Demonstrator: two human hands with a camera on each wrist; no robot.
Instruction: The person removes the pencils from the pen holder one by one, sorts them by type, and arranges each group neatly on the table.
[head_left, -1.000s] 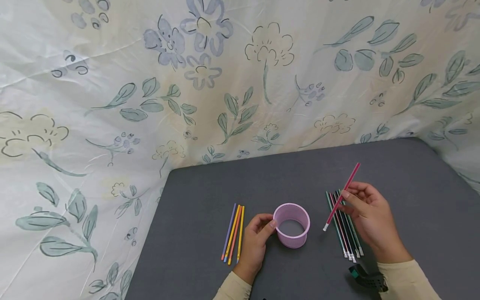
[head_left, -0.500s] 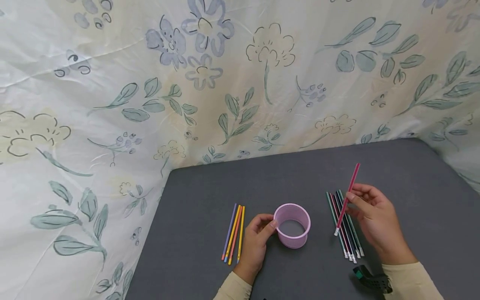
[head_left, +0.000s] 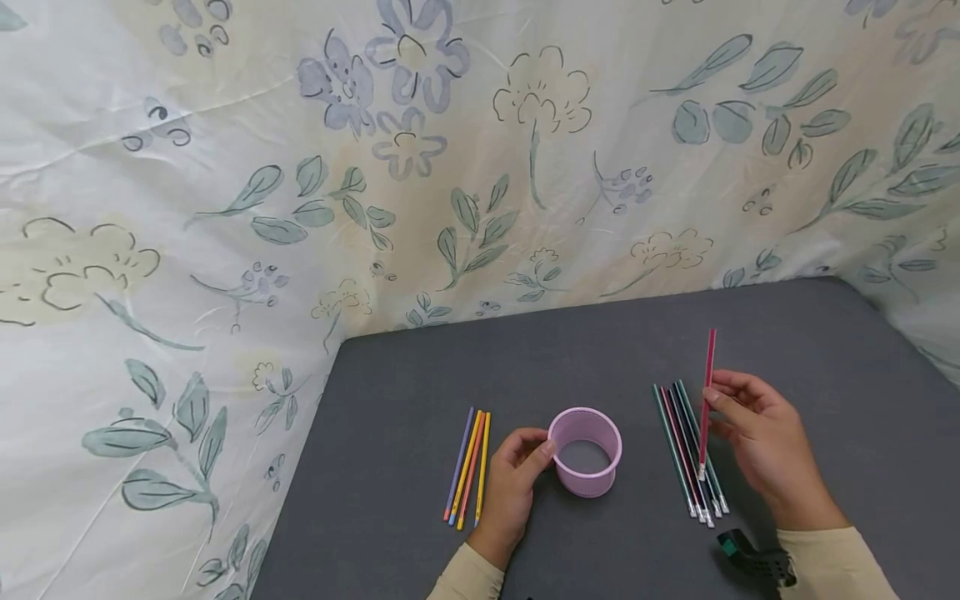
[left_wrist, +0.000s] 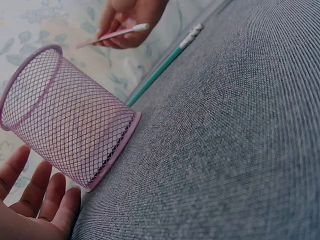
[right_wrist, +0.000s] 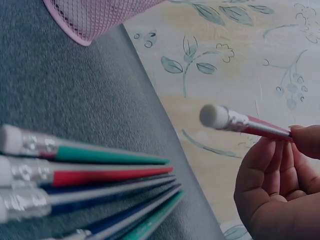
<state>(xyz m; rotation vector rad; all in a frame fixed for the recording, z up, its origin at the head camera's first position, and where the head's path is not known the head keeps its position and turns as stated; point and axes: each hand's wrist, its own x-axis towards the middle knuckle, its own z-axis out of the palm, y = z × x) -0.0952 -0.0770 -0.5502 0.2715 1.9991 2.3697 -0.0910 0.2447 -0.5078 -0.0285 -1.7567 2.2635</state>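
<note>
My left hand (head_left: 513, 479) holds the left side of a pink mesh pencil cup (head_left: 587, 484), thumb and fingers against its wall by the rim. The cup stands upright, with no pencils in it. On the right, my right hand (head_left: 768, 446) pinches a red pencil (head_left: 710, 358) between thumb and fingers, its white eraser end (right_wrist: 214, 117) pointing down. Just below that pencil, several green, red and dark pencils (head_left: 682, 454) lie side by side on the table, eraser ends toward me. In the left wrist view, finger tips (left_wrist: 56, 187) rest close along the mesh.
Several purple, yellow and orange pencils (head_left: 471, 471) lie left of my left hand. A dark grey cloth covers the table (head_left: 405, 375). Floral fabric (head_left: 540, 167) hangs along the back and sides. A black strap (head_left: 753, 560) shows at my right wrist.
My right hand has shifted slightly right, and the red pencil has turned from slanted to nearly vertical, its eraser end swinging right over the dark pencils. My left hand and the cup stay put.
</note>
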